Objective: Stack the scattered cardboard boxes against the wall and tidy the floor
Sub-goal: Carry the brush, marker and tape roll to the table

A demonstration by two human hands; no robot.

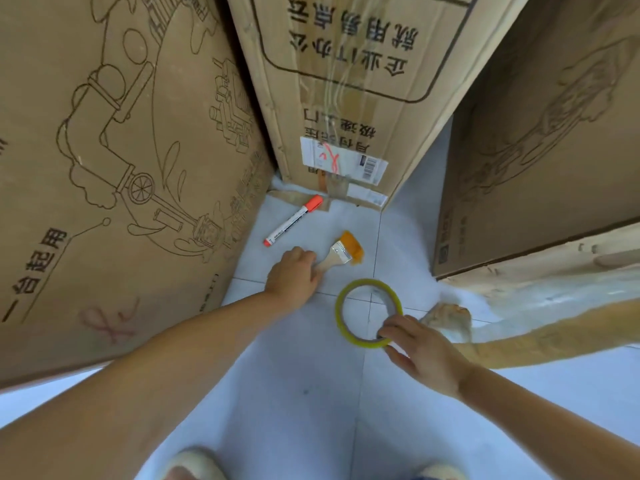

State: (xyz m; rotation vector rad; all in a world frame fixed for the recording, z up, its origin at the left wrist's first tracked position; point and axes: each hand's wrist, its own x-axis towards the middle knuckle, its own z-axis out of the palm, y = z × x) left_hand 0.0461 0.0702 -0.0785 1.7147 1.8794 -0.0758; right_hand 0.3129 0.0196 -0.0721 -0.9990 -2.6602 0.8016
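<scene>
Reaching down to the pale tiled floor point(304, 393) with both hands at once. Left hand point(294, 275) curled over the wooden handle of the paintbrush point(341, 254), fingers clamped on it, orange bristles pointing far and right. Right hand point(420, 355) pinching the near rim of the tape roll point(369, 313), fingers closed on the ring while most of it lies flat on the tile.

Cardboard boxes crowding the work: one large printed box point(114, 161) on the left, one tall box point(346, 81) at the far centre with a shipping label, one more box point(540, 143) on the right. Looks like three in all, though edges run out of view, so hard to be sure. Marker pen point(294, 220) with an orange cap lying untouched between the tall box and the brush, one end just beside a strip of loose packing tape at the box foot.

Risks from here, judged only: thin pinch on the tape ring likely to slip as it lifts, letting it roll under a box; marker easily forgotten or kicked; left forearm close to the big box, so a careless rise could knock it.

Count: one brush, one tape roll, one marker, three boxes, two hands, two shoe tips at the near edge.
</scene>
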